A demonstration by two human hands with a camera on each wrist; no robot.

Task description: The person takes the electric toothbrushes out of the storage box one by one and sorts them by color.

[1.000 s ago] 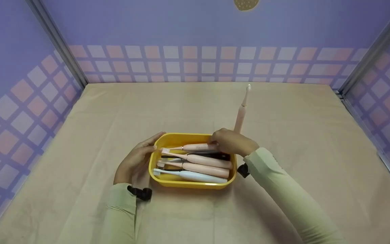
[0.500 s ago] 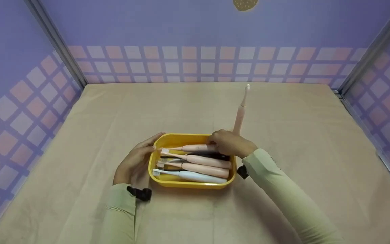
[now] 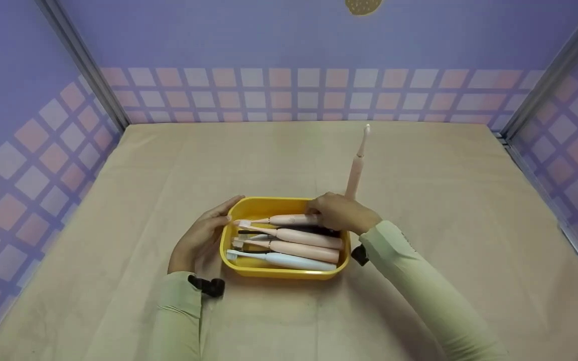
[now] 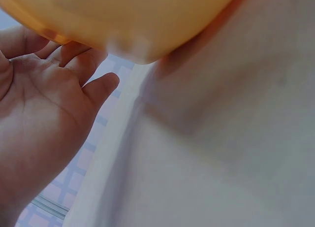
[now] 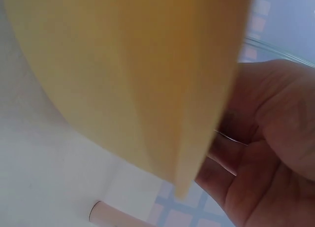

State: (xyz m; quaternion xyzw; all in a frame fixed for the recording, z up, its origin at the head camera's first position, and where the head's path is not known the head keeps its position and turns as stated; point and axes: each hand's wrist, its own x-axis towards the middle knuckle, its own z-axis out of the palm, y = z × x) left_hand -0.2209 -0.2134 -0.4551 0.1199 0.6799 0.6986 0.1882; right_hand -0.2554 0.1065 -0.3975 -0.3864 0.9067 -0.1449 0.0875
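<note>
A yellow plastic bin (image 3: 289, 274) holds several electric toothbrushes, with pink, white and black handles. At its left end my left hand (image 3: 199, 239) grips the rim, thumb on top and fingers around the back corner. In the left wrist view the left fingers (image 4: 83, 59) curve against the bin's outer wall. My right hand (image 3: 346, 213) reaches over the right back corner, its fingertips on the handle end of the rearmost pink electric toothbrush (image 3: 291, 219). The right wrist view shows the right palm (image 5: 280, 123) beside the bin's wall, which hides the fingertips.
Another pink electric toothbrush (image 3: 355, 170) is outside the bin, just behind my right hand, brush head toward the back wall. A beige cloth (image 3: 434, 200) covers the table. Purple walls with pink and white squares (image 3: 309, 77) enclose the back and sides.
My right hand has shifted very slightly left along with the rearmost toothbrush. The left hand and bin have barely moved.
</note>
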